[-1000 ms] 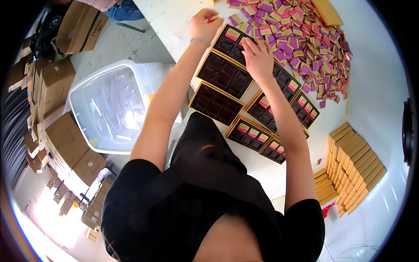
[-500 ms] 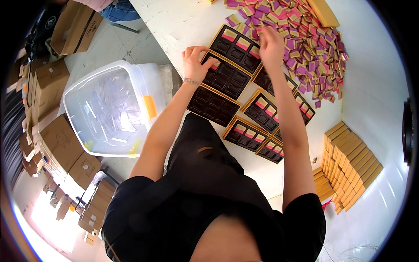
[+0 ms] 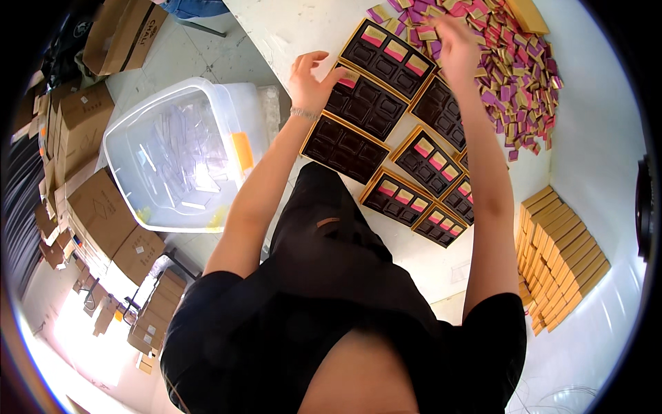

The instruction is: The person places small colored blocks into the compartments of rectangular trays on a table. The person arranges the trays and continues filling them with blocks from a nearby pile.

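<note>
Hovering over the near-left edge of the pile (image 3: 514, 83) of wrapped pieces, the right hand (image 3: 458, 56) has loosely bent fingers; blur hides whether they touch or hold one. The left hand (image 3: 311, 83), fingers and thumb well parted, grasps nothing, its thumb tip at a pink-and-gold piece (image 3: 349, 79) in the middle tray's (image 3: 365, 110) far-left compartment. Good placing probably means setting each piece square in its recess, pressing lightly, and keeping the wrists clear of the three pieces in the far tray (image 3: 383, 67).
</note>
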A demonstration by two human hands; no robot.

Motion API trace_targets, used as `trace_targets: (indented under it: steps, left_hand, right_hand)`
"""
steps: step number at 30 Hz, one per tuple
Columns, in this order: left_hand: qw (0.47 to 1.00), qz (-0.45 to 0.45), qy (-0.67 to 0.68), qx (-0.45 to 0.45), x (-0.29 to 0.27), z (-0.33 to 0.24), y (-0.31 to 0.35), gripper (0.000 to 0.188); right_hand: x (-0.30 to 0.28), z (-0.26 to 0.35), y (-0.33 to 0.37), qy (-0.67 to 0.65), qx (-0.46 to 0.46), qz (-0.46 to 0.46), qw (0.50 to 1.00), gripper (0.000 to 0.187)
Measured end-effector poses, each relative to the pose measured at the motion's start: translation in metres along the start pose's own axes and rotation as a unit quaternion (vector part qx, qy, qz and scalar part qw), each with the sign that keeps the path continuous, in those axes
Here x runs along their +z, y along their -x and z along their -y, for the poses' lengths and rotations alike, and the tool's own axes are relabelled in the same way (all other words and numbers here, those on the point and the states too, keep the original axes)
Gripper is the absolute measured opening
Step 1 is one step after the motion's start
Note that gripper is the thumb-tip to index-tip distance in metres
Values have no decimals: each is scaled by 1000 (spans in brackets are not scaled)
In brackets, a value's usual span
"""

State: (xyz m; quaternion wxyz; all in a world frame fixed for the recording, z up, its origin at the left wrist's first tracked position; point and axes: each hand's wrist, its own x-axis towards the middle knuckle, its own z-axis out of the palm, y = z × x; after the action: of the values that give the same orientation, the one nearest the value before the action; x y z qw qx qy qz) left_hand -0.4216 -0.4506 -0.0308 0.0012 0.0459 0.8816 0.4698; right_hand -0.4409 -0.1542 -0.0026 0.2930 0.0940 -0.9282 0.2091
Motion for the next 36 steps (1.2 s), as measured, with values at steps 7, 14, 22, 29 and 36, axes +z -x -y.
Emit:
trace_targets:
  steps: [7, 14, 22, 29, 36]
  left_hand:
    - [985, 135, 90, 56, -8, -35, 23, 24]
    - [932, 141, -225, 247, -18, -26, 39, 49]
    - [920, 207, -226, 245, -13, -5, 47, 69]
    - [888, 220, -299, 272, -14, -12, 46, 67]
    - [894, 222, -289, 260, -10, -10, 46, 69]
  right_hand:
    - [-27, 97, 66, -120, -108, 155, 975, 32]
    - [-24, 132, 92, -55, 62, 170, 982, 50]
    - [-4, 157, 115, -2, 56, 273, 960, 49]
    - [-17, 116, 100, -77, -34, 295, 952, 44]
    - [-5, 147, 113, 54, -4, 319, 946, 57]
